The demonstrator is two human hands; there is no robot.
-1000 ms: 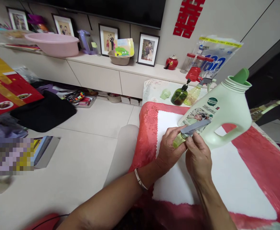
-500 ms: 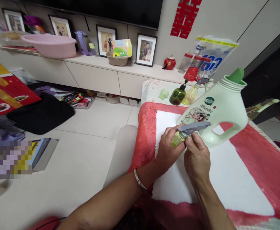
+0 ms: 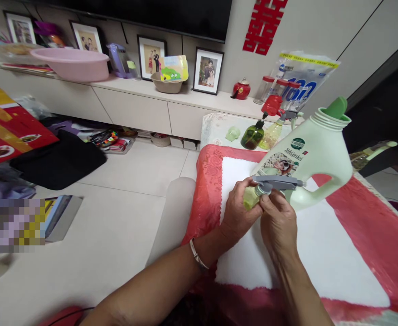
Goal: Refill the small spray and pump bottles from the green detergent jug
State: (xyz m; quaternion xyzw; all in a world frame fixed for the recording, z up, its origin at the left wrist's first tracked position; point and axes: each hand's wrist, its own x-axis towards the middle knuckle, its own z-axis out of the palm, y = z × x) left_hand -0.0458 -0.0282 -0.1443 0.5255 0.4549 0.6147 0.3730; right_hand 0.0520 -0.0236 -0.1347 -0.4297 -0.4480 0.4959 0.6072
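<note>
Over the left half of the white mat (image 3: 324, 258), the left hand (image 3: 238, 210) is curled firmly round the yellowish spray bottle (image 3: 251, 199), while the right hand (image 3: 280, 222) has thumb and fingers pinched about the collar under the grey spray head (image 3: 279, 182). If the left grip slackened, the bottle could twist along with the head; a tilted collar could cross its thread and leak onto the mat. Just beyond, a swing of the head might knock the uncapped jug (image 3: 331, 145), spilling it toward the mat's far edge. The pump bottle (image 3: 252, 136), near the table's (image 3: 215, 124) far left corner, seems safely apart. Compared with half a second ago, the head has turned to lie more level; the jug has not moved.
</note>
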